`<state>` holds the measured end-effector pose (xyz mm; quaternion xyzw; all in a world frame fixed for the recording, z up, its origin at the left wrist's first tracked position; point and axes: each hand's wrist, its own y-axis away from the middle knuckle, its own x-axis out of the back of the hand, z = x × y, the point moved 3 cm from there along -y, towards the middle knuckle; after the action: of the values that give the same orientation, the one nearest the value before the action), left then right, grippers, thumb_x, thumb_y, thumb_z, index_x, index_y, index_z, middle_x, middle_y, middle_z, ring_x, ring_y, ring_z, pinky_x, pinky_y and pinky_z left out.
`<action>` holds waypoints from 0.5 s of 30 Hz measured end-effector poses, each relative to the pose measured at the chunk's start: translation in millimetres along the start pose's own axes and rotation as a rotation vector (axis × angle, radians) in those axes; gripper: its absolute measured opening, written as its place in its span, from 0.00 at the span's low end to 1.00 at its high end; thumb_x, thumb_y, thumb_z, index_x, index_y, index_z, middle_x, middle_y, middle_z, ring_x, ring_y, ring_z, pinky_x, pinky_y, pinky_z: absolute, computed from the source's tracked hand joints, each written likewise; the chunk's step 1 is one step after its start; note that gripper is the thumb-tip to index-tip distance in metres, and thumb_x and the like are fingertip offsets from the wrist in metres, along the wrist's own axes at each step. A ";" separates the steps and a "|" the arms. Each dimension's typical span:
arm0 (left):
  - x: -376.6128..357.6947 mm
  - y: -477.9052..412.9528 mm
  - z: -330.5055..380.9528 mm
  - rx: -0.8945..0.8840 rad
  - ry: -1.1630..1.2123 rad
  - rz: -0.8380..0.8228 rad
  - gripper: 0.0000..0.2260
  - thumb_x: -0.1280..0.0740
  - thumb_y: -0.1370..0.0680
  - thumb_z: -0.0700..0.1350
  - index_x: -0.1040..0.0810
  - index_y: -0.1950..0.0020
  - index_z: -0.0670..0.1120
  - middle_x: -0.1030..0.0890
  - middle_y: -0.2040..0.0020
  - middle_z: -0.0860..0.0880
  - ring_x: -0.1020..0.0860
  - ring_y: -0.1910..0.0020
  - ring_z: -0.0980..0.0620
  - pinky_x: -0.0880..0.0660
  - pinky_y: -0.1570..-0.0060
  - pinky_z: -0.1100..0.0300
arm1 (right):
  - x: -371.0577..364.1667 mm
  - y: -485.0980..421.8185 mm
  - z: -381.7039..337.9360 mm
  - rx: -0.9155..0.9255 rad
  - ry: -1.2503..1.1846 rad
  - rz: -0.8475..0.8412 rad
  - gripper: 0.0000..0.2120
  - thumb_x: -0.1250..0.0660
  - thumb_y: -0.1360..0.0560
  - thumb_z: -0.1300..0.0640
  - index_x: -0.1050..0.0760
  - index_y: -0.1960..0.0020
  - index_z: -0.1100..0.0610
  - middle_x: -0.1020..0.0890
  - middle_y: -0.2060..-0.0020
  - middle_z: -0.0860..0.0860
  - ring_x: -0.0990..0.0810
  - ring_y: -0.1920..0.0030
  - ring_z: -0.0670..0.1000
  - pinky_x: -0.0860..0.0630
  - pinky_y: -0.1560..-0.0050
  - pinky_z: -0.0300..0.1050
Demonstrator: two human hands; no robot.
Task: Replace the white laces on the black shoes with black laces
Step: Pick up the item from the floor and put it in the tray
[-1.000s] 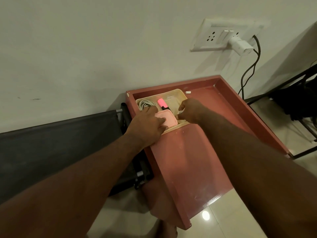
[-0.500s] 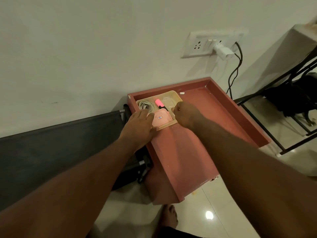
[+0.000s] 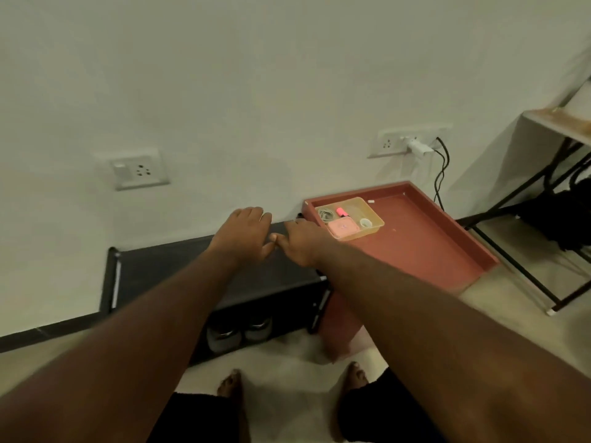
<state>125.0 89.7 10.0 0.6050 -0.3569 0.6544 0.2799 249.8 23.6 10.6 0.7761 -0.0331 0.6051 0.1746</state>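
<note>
My left hand (image 3: 244, 231) hovers over the top of a black fabric shoe rack (image 3: 166, 266), fingers loosely spread and holding nothing. My right hand (image 3: 302, 243) is just beside it over the rack's right end, its thumb close to my left thumb. Whether it pinches anything is hidden against the dark fabric. A pair of shoes (image 3: 238, 330) stands on the rack's lower shelf; only their pale grey toes show. No lace is visible.
A red-brown tray table (image 3: 447, 251) stands right of the rack. On it is a beige box (image 3: 377, 226) with a pink case (image 3: 343, 227), a pink marker and a coiled cable. A charger (image 3: 419, 148) is plugged in; a metal-frame stand (image 3: 540, 183) stands far right. My bare feet show below.
Both hands left the beige box and moved left over the shoe rack. The camera pulled back and turned left, bringing the rack's lower shelf and shoes into view.
</note>
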 end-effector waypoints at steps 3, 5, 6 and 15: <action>50.3 38.7 -28.0 0.008 -0.103 0.080 0.21 0.40 0.22 0.56 0.27 0.39 0.41 0.24 0.44 0.42 0.26 0.43 0.43 0.32 0.40 0.50 | 30.0 30.3 -55.0 0.069 0.057 0.065 0.29 0.50 0.17 0.38 0.34 0.27 0.58 0.29 0.30 0.61 0.30 0.31 0.62 0.32 0.32 0.59; 92.1 59.8 -45.1 0.041 -0.170 0.141 0.22 0.39 0.21 0.58 0.28 0.37 0.42 0.24 0.42 0.43 0.26 0.42 0.44 0.32 0.39 0.51 | 56.2 50.9 -90.6 0.110 0.064 0.138 0.29 0.50 0.17 0.37 0.34 0.27 0.58 0.28 0.31 0.60 0.29 0.32 0.61 0.31 0.34 0.58; 117.9 68.9 -54.3 0.063 -0.201 0.173 0.23 0.39 0.21 0.58 0.29 0.36 0.42 0.25 0.41 0.43 0.26 0.41 0.44 0.32 0.38 0.51 | 74.6 59.8 -110.2 0.140 0.061 0.181 0.29 0.50 0.17 0.37 0.35 0.27 0.57 0.29 0.31 0.59 0.29 0.32 0.61 0.31 0.34 0.58; 297.8 58.9 -100.5 0.147 -0.319 0.442 0.29 0.39 0.22 0.58 0.33 0.29 0.39 0.27 0.35 0.42 0.29 0.34 0.43 0.34 0.33 0.50 | 235.3 60.6 -190.1 0.296 -0.004 0.541 0.29 0.50 0.17 0.37 0.33 0.31 0.59 0.26 0.35 0.58 0.28 0.34 0.59 0.31 0.35 0.53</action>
<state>-14.6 116.5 296.5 0.6267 -0.4714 0.6200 0.0263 120.1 63.5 287.6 0.7574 -0.1504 0.6261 -0.1079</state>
